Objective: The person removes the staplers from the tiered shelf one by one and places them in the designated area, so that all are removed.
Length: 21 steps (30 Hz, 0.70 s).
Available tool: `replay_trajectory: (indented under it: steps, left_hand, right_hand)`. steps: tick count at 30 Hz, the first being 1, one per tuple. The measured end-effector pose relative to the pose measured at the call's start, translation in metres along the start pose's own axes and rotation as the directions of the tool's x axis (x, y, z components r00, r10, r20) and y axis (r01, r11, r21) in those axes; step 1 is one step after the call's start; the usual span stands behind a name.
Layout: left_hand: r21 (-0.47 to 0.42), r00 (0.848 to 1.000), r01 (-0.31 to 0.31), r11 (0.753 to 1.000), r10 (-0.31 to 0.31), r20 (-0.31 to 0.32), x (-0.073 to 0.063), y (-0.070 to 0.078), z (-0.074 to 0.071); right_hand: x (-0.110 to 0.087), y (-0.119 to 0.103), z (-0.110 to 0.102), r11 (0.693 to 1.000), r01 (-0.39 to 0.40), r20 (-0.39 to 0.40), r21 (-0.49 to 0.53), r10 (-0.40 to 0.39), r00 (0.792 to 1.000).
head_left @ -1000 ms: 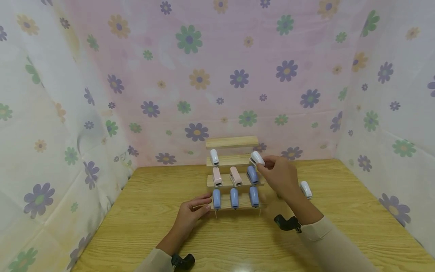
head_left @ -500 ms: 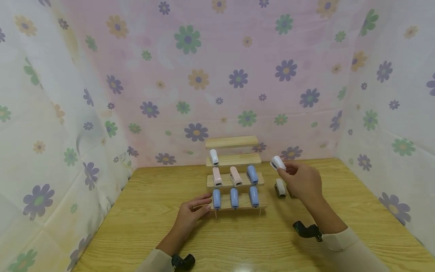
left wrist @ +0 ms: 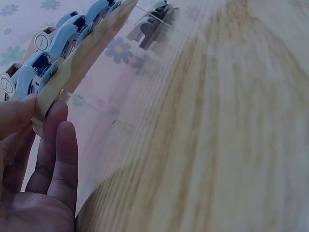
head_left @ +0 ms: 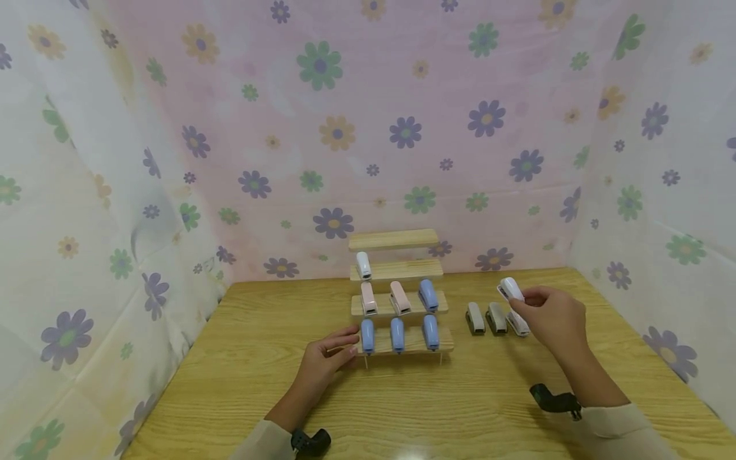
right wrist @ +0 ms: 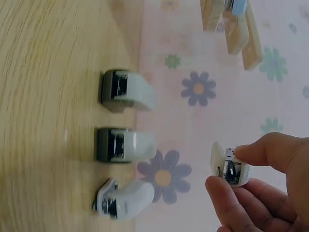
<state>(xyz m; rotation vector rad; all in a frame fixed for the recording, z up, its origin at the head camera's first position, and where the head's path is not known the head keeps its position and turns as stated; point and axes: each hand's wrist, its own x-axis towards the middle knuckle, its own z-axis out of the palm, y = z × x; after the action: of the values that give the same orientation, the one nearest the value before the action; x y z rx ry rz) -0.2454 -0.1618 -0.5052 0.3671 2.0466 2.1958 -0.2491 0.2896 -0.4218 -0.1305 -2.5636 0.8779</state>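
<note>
Right hand (head_left: 552, 317) swung rightward from tiered rack (head_left: 398, 271), white stapler (head_left: 510, 289) in closed pinch, held above surface (head_left: 402, 402) near three grey-white staplers (head_left: 496, 318); likely mid-transfer, not set down. Left hand (head_left: 329, 354) pinches end of lowest shelf (head_left: 382, 344).

We count four blue staplers (head_left: 397, 335), two pink staplers (head_left: 399, 298) and one white stapler (head_left: 363, 266) on one rack (head_left: 393, 240); toward three o'clock, four pale staplers (head_left: 475, 317); one left hand (head_left: 326, 355), one right hand (head_left: 554, 319).
</note>
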Motion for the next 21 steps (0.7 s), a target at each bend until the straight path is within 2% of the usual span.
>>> replay_trajectory:
  steps: [4,8,12,21]
  left_hand:
    - [0.005,1.000,-0.007,1.000,0.007,-0.001,0.000,-0.001,-0.001]
    - [0.007,1.000,-0.019,1.000,0.019,0.014,0.002,-0.004,0.000]
    - [0.011,0.999,-0.017,1.000,0.017,0.027,0.004,-0.003,0.002]
    - [0.036,1.000,-0.020,0.999,0.019,0.010,0.001,0.001,0.001]
  right_hand:
    - [0.001,0.016,-0.005,0.999,-0.020,0.014,-0.030,0.021,1.000]
    - [0.002,0.033,-0.011,0.995,-0.089,0.055,-0.044,0.092,0.994]
    - [0.003,0.049,-0.015,0.984,-0.172,0.103,-0.045,0.176,0.979]
    - [0.004,0.067,-0.013,0.965,-0.257,0.190,-0.046,0.261,0.946]
